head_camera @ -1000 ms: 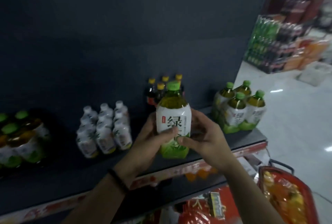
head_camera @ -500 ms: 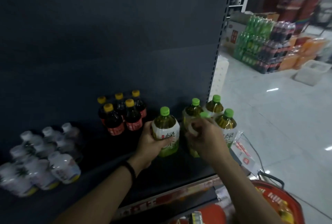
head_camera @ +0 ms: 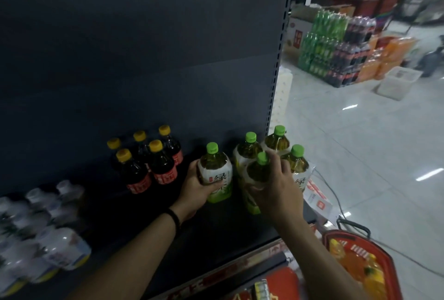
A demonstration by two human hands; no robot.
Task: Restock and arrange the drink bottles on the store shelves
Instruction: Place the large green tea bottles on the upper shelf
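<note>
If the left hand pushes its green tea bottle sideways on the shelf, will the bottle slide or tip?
The green tea bottle looks full, so probably heavy and steady. It is tall, so a push near the cap may tip it. The left hand holds low on the label, which likely helps it slide.

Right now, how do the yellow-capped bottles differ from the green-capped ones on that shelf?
The yellow-capped bottles hold dark, near-black liquid and wear red labels; the green-capped bottles hold olive-gold liquid with white and green labels. The yellow-capped ones stand untouched, while the left hand grips one green-capped bottle and the right hand another. Both groups stand upright on the same dark shelf.
</note>
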